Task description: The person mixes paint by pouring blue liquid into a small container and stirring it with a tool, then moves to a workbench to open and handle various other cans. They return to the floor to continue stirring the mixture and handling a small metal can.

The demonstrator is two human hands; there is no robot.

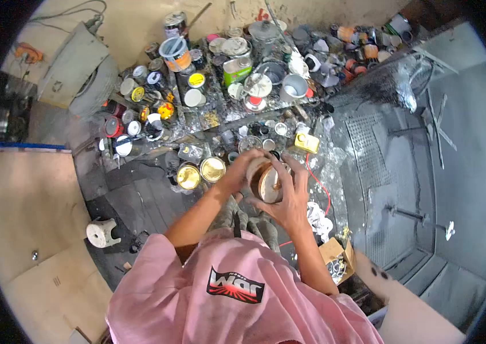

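Both hands hold a round paint can (270,186) with brown stains on its side and a pale, brown-smeared end facing up. My left hand (240,172) grips it from the left, fingers curled over the far edge. From the right, my right hand (290,202) wraps round it, thumb at the near rim and fingertips over its top. Just left of my left hand, a gold-coloured open tin (213,169) stands beside a second gold tin (188,176). A yellow can (306,143) is beyond my right hand.
A paint-splattered bench (214,119) ahead carries many tins and cups, among them an orange-and-white bucket (175,54) and a grey tub (294,87). A white stool (103,233) stands at left. At right are a red cord (327,192), white cloth (318,221) and a cardboard box (334,257).
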